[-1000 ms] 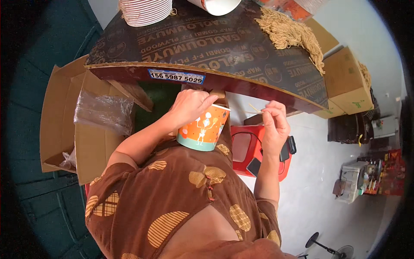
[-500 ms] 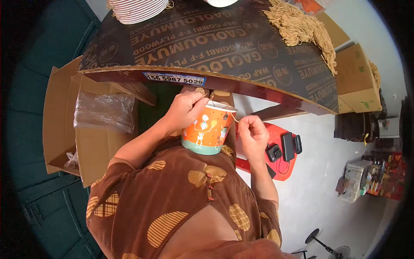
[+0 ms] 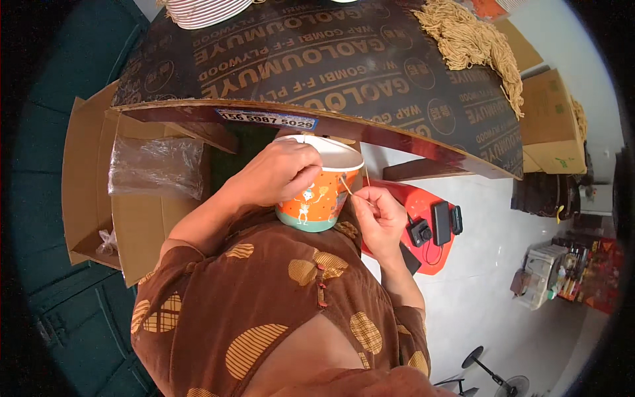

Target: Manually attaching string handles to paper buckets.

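Orange cup (image 3: pixel 323 193) pt. hidden by L hand (image 3: pixel 280 171) gripping it; R hand (image 3: pixel 381 216) pinching cord (image 3: pixel 346 186).

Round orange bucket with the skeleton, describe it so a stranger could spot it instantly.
Find the big dark plywood table across the top. Below its front edge, by the person's left hand and right hand, is the round orange bucket with a white inside. Its skeleton drawing and teal bottom band set it apart from the plain red plastic stool on its right.
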{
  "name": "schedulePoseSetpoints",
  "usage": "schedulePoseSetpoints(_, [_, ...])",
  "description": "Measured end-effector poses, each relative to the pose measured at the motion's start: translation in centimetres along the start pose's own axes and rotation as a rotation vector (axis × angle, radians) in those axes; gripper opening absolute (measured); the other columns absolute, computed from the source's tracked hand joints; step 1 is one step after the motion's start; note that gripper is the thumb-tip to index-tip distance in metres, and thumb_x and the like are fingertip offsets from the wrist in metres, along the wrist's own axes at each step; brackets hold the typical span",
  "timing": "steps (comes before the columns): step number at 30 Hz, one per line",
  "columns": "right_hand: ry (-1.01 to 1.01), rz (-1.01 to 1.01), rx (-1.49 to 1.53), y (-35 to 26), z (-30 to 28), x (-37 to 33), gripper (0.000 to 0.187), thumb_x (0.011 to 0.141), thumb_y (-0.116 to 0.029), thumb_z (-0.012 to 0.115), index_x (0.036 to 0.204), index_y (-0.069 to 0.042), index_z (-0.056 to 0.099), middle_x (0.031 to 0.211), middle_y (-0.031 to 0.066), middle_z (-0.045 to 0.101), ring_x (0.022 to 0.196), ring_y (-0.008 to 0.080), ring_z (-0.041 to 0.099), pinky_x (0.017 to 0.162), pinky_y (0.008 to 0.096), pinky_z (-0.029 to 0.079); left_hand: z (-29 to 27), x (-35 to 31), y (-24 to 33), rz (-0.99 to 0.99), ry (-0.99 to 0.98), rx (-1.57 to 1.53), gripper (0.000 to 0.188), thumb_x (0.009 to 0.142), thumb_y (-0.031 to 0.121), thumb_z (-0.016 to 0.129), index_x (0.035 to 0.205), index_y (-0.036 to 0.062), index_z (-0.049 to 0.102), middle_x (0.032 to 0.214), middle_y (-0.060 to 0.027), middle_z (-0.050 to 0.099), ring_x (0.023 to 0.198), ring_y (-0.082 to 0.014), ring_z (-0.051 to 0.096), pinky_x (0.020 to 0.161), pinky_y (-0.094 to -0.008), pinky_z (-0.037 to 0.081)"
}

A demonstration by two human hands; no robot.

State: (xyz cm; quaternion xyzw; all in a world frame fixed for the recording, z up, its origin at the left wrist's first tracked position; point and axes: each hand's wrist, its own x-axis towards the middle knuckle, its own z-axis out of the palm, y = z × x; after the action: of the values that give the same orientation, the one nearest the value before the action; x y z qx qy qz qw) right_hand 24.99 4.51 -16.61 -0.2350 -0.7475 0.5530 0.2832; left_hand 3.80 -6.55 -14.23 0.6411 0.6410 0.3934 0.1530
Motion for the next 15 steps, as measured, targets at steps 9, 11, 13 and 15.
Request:
schedulePoseSetpoints(9, [0.046,-0.178,-0.208,-0.2,0.9,0.2,0.009,0.077,0.001,0.070,0.085,0.000,0.065,0.068,0.0090,0.061,0.055,0.0198,0.057,0.051,0.0306,0.043,0.8,-0.8,-0.5,0.073,0.062,0.026,0.007,0.081,0.007,0.064,0.081,0.0006,0.060,0.070,-0.0128,0.058,0.069,-0.0326,0.057,0.070,-0.0408,0.044])
schedulePoseSetpoints(11, [0.055,-0.228,-0.232,-0.4,1.1,0.4,0.010,0.076,0.002,0.070,0.084,0.000,0.064,0.068,0.0089,0.061,0.054,0.0205,0.056,0.049,0.0311,0.043,0.8,-0.8,-0.4,0.083,0.073,0.024,0.007,0.081,0.006,0.064,0.081,0.0009,0.060,0.070,-0.0125,0.058,0.068,-0.0323,0.057,0.071,-0.0407,0.044])
schedulePoseSetpoints(13, [0.097,-0.391,-0.339,-0.8,1.1,0.6,0.011,0.075,0.004,0.070,0.082,0.000,0.062,0.066,0.0083,0.059,0.051,0.0211,0.053,0.048,0.0323,0.040,0.7,-0.8,-0.2,0.101,0.072,0.045,0.007,0.081,0.006,0.064,0.080,0.0018,0.059,0.070,-0.0118,0.058,0.067,-0.0320,0.058,0.070,-0.0405,0.044])
schedulePoseSetpoints(15, [0.098,-0.417,-0.354,-0.9,1.2,0.6,0.012,0.074,0.006,0.070,0.081,-0.001,0.061,0.065,0.0082,0.057,0.051,0.0211,0.052,0.047,0.0326,0.040,0.8,-0.9,-0.1,0.107,0.082,0.042,0.007,0.081,0.006,0.064,0.079,0.0021,0.059,0.069,-0.0116,0.058,0.066,-0.0318,0.058,0.070,-0.0404,0.044])
